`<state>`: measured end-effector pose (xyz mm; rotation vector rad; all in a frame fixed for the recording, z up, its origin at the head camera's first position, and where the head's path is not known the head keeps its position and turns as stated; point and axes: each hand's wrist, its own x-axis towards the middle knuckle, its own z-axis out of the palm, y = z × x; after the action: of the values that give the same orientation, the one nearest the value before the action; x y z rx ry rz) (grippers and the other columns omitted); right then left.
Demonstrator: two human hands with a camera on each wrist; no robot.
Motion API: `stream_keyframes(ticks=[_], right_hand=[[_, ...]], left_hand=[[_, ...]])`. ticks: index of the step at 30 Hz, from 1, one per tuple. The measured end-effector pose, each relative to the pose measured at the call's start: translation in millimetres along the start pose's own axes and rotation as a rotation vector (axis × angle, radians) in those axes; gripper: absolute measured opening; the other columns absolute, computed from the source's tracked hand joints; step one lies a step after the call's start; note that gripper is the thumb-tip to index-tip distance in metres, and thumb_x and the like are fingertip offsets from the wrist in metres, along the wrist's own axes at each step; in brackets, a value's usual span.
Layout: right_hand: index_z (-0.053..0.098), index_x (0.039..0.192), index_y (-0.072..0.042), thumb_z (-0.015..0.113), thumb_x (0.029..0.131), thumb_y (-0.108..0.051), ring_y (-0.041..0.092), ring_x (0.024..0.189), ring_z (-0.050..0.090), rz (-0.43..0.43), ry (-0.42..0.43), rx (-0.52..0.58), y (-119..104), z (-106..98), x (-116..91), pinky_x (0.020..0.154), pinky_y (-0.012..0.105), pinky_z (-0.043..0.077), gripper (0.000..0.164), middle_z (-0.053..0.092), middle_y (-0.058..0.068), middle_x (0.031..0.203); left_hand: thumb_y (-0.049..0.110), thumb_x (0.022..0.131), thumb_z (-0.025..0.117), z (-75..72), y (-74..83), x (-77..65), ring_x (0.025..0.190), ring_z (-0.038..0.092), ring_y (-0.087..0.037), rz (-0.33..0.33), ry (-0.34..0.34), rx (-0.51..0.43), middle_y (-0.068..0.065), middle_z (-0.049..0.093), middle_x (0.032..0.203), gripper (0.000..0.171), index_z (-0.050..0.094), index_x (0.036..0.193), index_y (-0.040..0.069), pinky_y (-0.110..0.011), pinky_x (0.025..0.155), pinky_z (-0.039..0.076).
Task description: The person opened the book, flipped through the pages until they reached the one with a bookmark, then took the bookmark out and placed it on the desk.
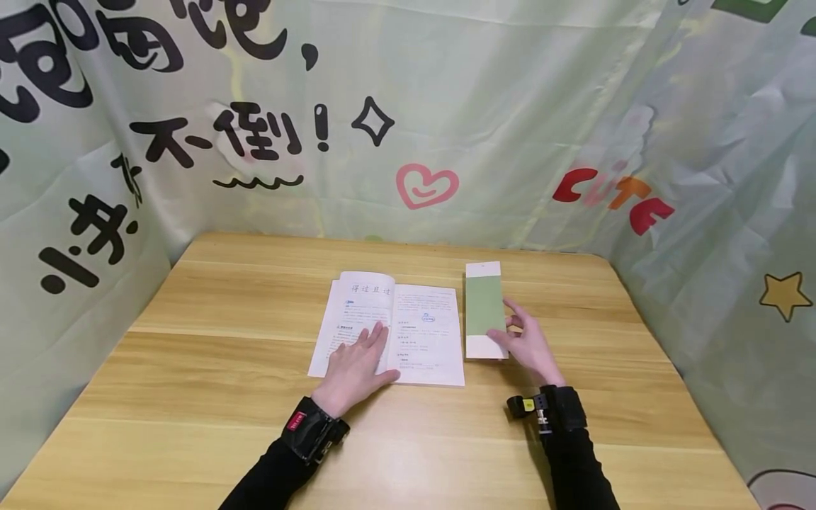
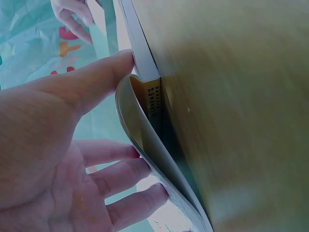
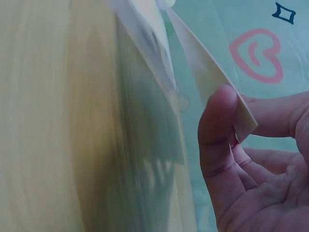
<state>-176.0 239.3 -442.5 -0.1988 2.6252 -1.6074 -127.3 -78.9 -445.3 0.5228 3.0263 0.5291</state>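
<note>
An open book (image 1: 428, 343) with printed pages lies near the middle of the wooden table. My left hand (image 1: 355, 370) rests on it, fingers spread over the left page and thumb by the lower edge near the spine. In the left wrist view the left-hand pages (image 2: 145, 140) bow up beside the spine. To the book's right, my right hand (image 1: 530, 346) pinches the lower right side of a long green card with white ends (image 1: 484, 304). Seen from the right wrist, the card (image 3: 205, 70) is tilted, its held corner off the table between thumb and fingers.
The wooden table (image 1: 223, 397) stretches out around the book and card. Printed fabric (image 1: 497, 127) hangs behind the table and along both sides. Each wrist wears a black strap with a small camera; the right one (image 1: 564, 407) sits just above the table.
</note>
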Motion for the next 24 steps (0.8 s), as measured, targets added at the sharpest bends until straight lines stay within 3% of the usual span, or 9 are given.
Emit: stream_keyframes(ticks=[7, 15, 24], right_hand=[[0.024, 0.148, 0.007, 0.066, 0.088, -0.006, 0.017, 0.066, 0.049, -0.006, -0.018, -0.094, 7.5, -9.2, -0.7, 0.055, 0.021, 0.042, 0.074, 0.054, 0.017, 0.086], [0.029, 0.144, 0.012, 0.068, 0.086, -0.007, 0.029, 0.080, 0.056, 0.025, 0.008, -0.287, 11.9, -9.0, 0.1, 0.063, 0.032, 0.049, 0.072, 0.055, 0.019, 0.088], [0.033, 0.143, 0.009, 0.072, 0.083, -0.016, 0.020, 0.062, 0.051, 0.112, 0.012, -0.393, 11.5, -8.9, -1.0, 0.051, 0.029, 0.044, 0.076, 0.057, 0.013, 0.081]], left_hand=[[0.047, 0.083, 0.067, 0.0, -0.3, 0.0, 0.131, 0.039, -0.036, 0.004, 0.007, -0.004, -0.016, 0.038, 0.149, 0.079, 0.041, 0.145, 0.003, -0.068, 0.096, 0.036], [0.047, 0.083, 0.067, 0.7, -0.7, 0.0, 0.130, 0.040, -0.037, 0.013, 0.016, -0.001, -0.016, 0.039, 0.148, 0.079, 0.042, 0.144, 0.003, -0.069, 0.095, 0.037], [0.047, 0.084, 0.067, 0.3, -0.1, -0.2, 0.131, 0.038, -0.037, 0.008, 0.010, -0.010, -0.017, 0.038, 0.149, 0.080, 0.041, 0.144, 0.003, -0.069, 0.096, 0.036]])
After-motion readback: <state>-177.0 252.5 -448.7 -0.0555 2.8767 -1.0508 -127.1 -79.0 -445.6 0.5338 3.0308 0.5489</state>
